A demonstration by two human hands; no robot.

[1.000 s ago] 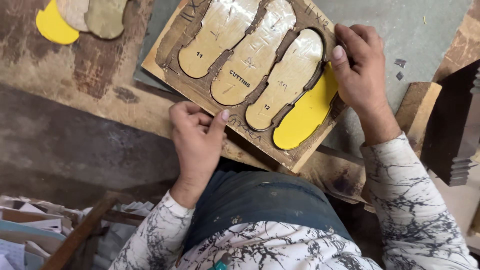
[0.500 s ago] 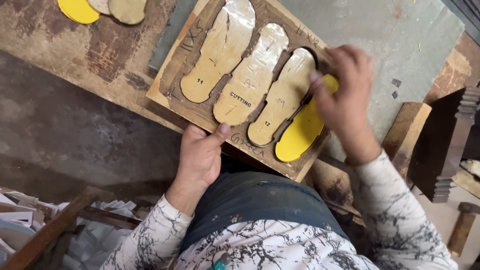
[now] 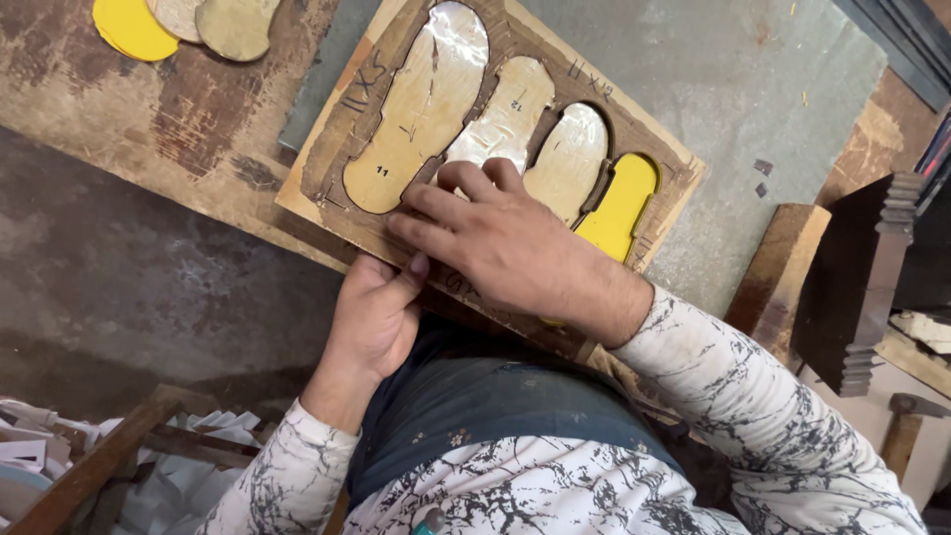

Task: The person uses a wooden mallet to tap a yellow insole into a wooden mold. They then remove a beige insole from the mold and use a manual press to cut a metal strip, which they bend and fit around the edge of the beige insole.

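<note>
Nearest the wearer: marbled white sleeves and a dark apron at the bench's near edge.

Left hand: grips the near edge of the wooden template board from below, thumb lying over the top; clenched on the board, seemingly to steady it where it overhangs the bench.

Right hand: spread flat, palm down, fingers extended across the board's near half; grasps nothing, pressing on the middle cut-outs as if to seat them.

Template board: lies skewed over the bench's near edge, partly on a grey sheet. It carries four sole-shaped openings, three filled with tan soles, the rightmost with a yellow sole.

Right edge: stepped dark wooden block; a hammer head beyond.

Far left corner: loose yellow and tan sole pieces.

Lower left: wooden slats and crumpled paper below bench level.
</note>
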